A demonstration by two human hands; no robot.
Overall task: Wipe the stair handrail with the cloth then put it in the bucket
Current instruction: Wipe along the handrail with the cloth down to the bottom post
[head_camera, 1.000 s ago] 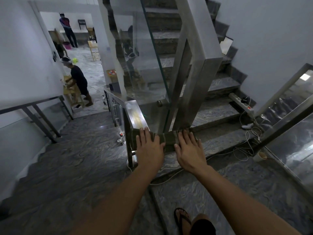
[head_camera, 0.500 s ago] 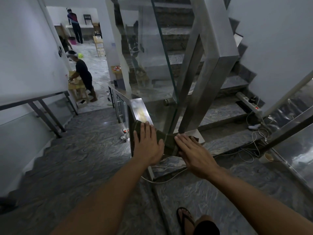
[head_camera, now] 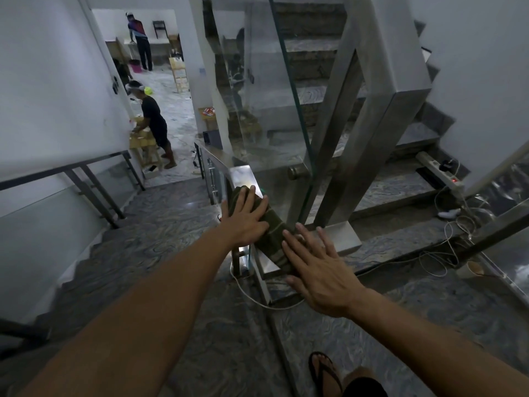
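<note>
Cloth (head_camera: 272,236) on handrail (head_camera: 243,174), under left hand (head_camera: 246,219), right hand (head_camera: 317,270).

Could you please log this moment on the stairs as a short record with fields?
setting: stair landing with marbled stone steps
handrail: flat steel handrail running down beside a glass panel
cloth: dark green striped cloth draped over the handrail top
left hand: left hand flat on the cloth's upper end, fingers spread
right hand: right hand flat on the cloth's lower end, fingers spread
bucket: pink bucket far off in the room below
stage: wiping, cloth not yet in the bucket
</note>
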